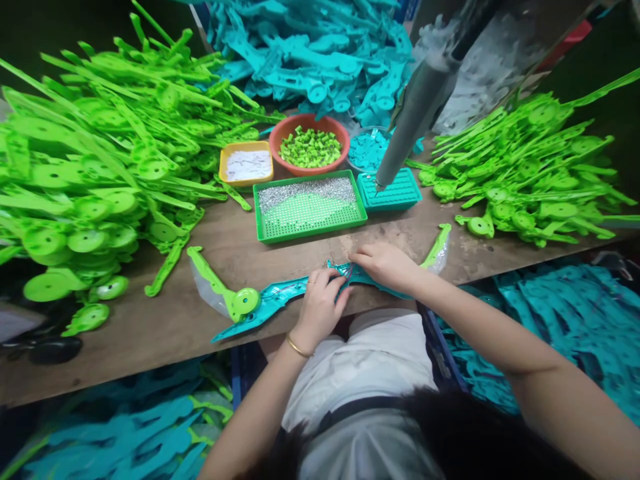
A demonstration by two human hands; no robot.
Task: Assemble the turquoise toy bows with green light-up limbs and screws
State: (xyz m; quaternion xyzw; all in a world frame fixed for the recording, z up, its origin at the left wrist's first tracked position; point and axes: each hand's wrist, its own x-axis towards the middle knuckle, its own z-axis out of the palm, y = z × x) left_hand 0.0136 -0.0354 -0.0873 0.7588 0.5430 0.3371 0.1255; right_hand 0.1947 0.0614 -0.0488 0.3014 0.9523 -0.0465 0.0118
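— Grips: left hand (323,300) and right hand (385,267) both on the teal plastic bar (285,294), fingers curled; can't tell if either pinches.
— Where's it lying?
— On the surface (180,333), near its front edge, before the green tray (313,231).
— Risk?
— Backward pull could slide it off; uneven pressing could swing the green arm (220,284).

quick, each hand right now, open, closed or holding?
Left hand: fingers bent over the teal plastic part; grip unclear.
Right hand: fingers curled at that part; hold can't be told.
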